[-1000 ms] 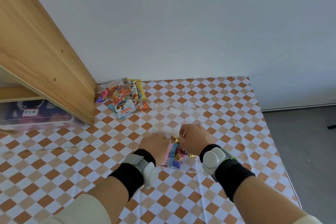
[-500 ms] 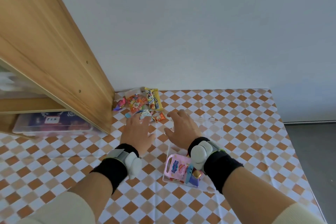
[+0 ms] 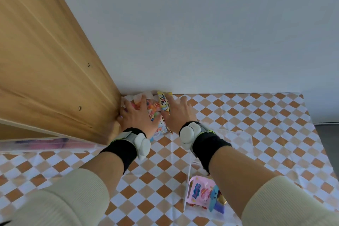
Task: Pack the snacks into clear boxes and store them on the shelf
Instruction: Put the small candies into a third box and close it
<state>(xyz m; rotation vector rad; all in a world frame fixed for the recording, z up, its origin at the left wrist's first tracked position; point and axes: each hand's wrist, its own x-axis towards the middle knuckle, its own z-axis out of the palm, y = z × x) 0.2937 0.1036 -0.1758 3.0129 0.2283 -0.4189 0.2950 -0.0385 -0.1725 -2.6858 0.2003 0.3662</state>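
A pile of colourful snack packets (image 3: pixel 156 108) lies in the corner where the wooden shelf unit meets the wall. My left hand (image 3: pixel 138 116) lies spread over the pile's left side. My right hand (image 3: pixel 177 112) lies spread over its right side, on a yellow packet (image 3: pixel 163 102). Neither hand visibly holds a packet. A clear box (image 3: pixel 189 185) stands near me under my right forearm, with a pink packet (image 3: pixel 199 191) and other snacks inside. A clear lid (image 3: pixel 236 135) lies right of my right wrist.
The wooden shelf unit (image 3: pixel 55 71) rises on the left, with a filled clear box (image 3: pixel 44 143) on its lowest level. The checkered table (image 3: pixel 266 126) ends at its right edge by the grey floor. A white wall stands behind.
Both hands have left the clear box near me and reached forward onto the snack pile in the corner. The camera has moved forward and left with them.
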